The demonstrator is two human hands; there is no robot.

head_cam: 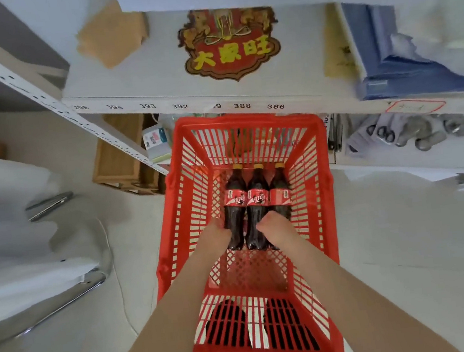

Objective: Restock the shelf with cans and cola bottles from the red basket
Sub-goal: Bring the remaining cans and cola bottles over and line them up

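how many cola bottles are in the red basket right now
3, lying side by side on the basket floor: left bottle under the left hand, middle bottle between both hands, right bottle under the right hand. None visibly hidden.

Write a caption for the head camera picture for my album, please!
Two bare hands, left and right, reach into a red plastic basket for three dark cola bottles lying side by side.

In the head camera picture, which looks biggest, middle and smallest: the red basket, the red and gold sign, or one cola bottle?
1. Red plastic basket, biggest.
2. Red and gold paper sign on the shelf.
3. One dark cola bottle, smallest.
The basket is nearer the camera, which helps it look bigger.
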